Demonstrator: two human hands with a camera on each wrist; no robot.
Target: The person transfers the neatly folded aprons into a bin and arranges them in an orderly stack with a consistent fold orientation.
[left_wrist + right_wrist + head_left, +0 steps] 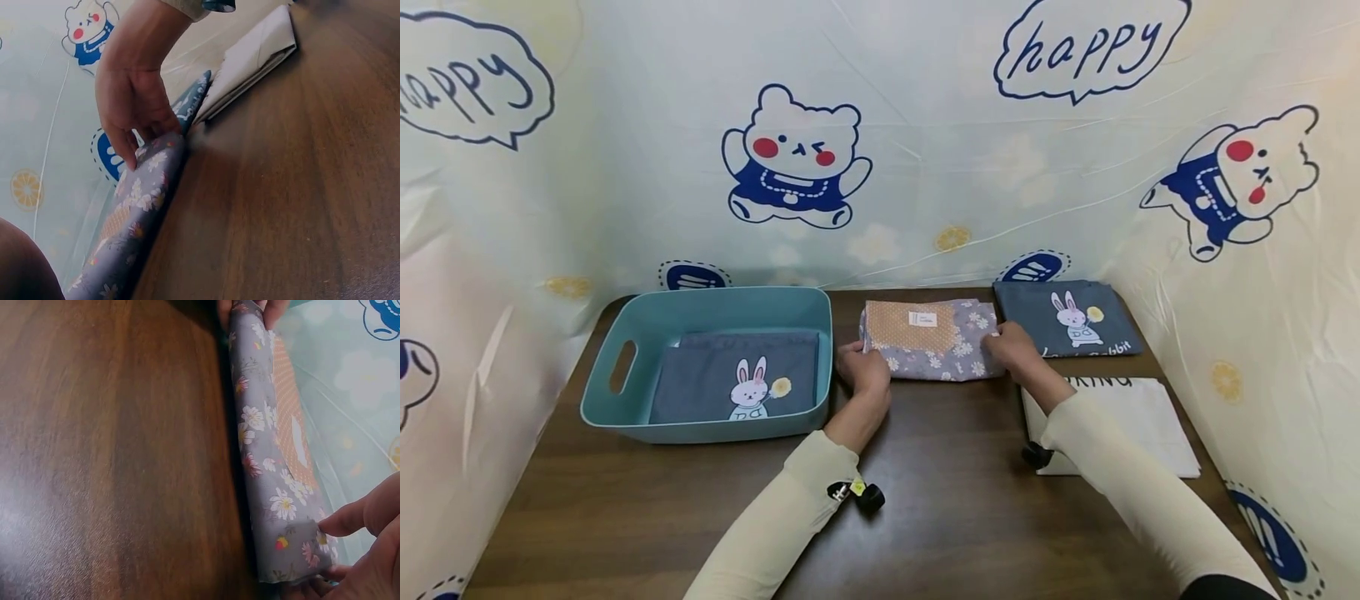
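A folded grey floral cloth (955, 362) with an orange dotted panel and a white label lies at the back middle of the table. My left hand (867, 371) pinches its left end, close to the teal basket (700, 432). At the cloth's right end, my right hand (1017, 348) holds the edge. The right wrist view shows the thumb (344, 519) on top and other fingers lower at the end. In the left wrist view the right hand (140, 109) grips the far end, while only a dark part of the left hand (25, 269) shows.
Inside the basket lies a folded dark blue cloth (700, 383) with a rabbit print. A similar rabbit cloth (1026, 312) is at the back right, and a folded white cloth (1135, 425) with lettering lies in front of it. A printed curtain (925, 183) stands behind the table.
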